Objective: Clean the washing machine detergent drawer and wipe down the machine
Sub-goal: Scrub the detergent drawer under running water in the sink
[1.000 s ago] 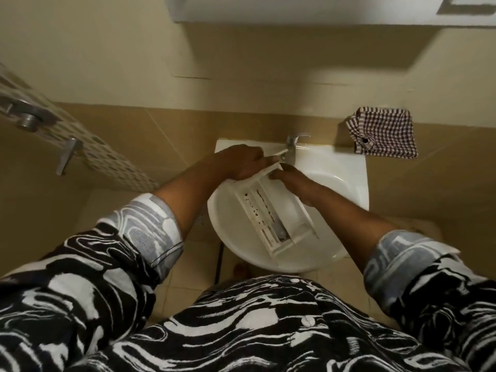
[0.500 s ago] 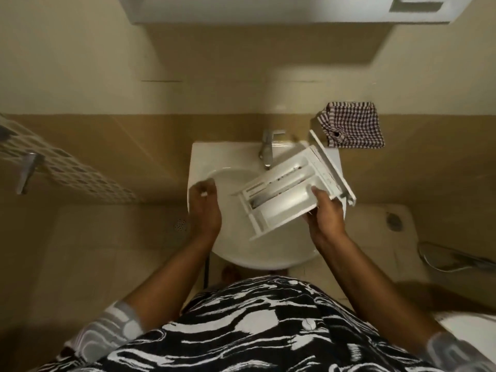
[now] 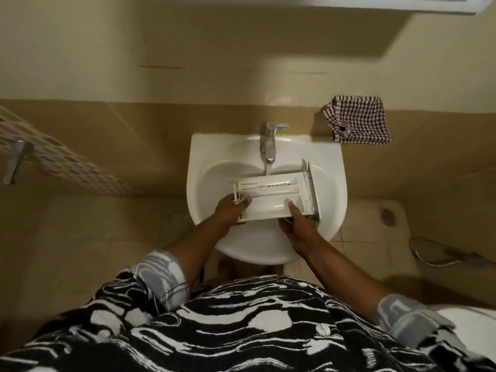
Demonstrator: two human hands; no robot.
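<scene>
I stand over a white sink (image 3: 204, 157) fixed to a tan tiled wall. A white detergent drawer (image 3: 271, 202) spans the basin, long side running left to right, with its front panel at the right end. A checked cloth (image 3: 358, 120) hangs on the wall, up and right of the sink. My left hand (image 3: 230, 210) grips the drawer's left end, fingers curled over its edge. My right hand (image 3: 298, 224) holds the near edge, thumb pressed on top. A metal tap (image 3: 269, 142) at the back runs a thin stream of water (image 3: 267, 169) onto the drawer's far edge.
</scene>
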